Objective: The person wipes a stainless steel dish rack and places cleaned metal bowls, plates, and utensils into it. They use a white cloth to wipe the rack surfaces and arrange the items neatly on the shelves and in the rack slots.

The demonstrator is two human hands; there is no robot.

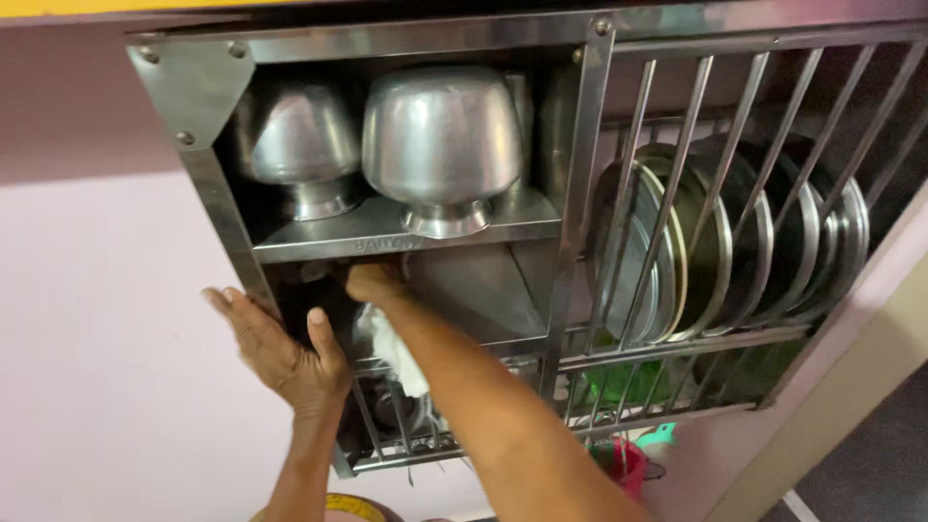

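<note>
A steel wall rack [576,242] is seen from below, fixed to a pale pink wall [106,319]. Its left frame post is gripped by the left hand [280,353], with the fingers spread flat on the outside and the thumb hooked round the front edge. To the right of that hold, the right hand [375,282] is pushed into the lower compartment, just under the shelf [387,237]. A white cloth [391,350] is bunched directly beneath the right hand and against the wrist; whether it is clenched in the fingers cannot be told, since the fingertips are lost in the dark of the compartment.

Directly above the right hand, two upturned steel pots are stood on the shelf: the larger pot [442,145] right over the hand, the smaller pot [300,145] above the left hand. The reach upward is blocked by the shelf edge. To the right of the right forearm, an upright divider post [580,193] is set, and beyond it a row of steel plates [715,242] is held on edge behind slanted bars [677,174]. Below the cloth, the rack's floor bars [406,425] are crossed by the forearm. A dark utensil is lodged there, too shadowed to make out. Below the rack, to the right of the forearm, a pink cup [619,462] is partly seen.
</note>
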